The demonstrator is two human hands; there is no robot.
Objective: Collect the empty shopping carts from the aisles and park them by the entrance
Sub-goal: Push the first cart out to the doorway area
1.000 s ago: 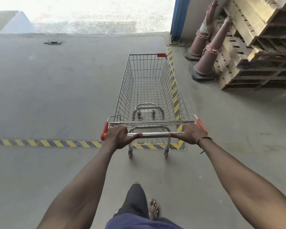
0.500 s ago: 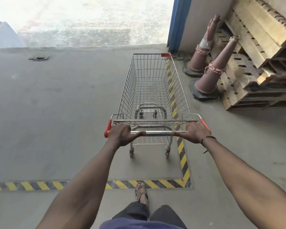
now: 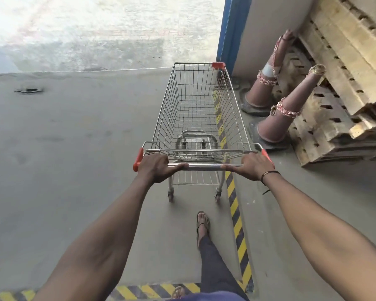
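An empty wire shopping cart [image 3: 195,109] with red corner caps stands on the grey concrete floor, nose pointing at the bright open entrance ahead. My left hand [image 3: 155,168] is closed around the left end of its chrome handle bar [image 3: 204,166]. My right hand [image 3: 251,167], with a dark band on the wrist, is wrapped over the right end. The basket holds nothing. My right foot in a sandal is stepped forward behind the cart's rear wheels.
Two leaning traffic cones [image 3: 280,118] wrapped in chain stand just right of the cart, with stacked wooden pallets [image 3: 339,101] behind them. A blue door post [image 3: 230,33] is at the cart's front right. Yellow-black floor tape [image 3: 237,218] runs under the cart. A floor drain [image 3: 28,90] lies far left.
I have walked forward with the cart: the striped floor line passed under me and now lies behind my feet. The entrance, cones and pallets are closer. Both hands kept their hold.
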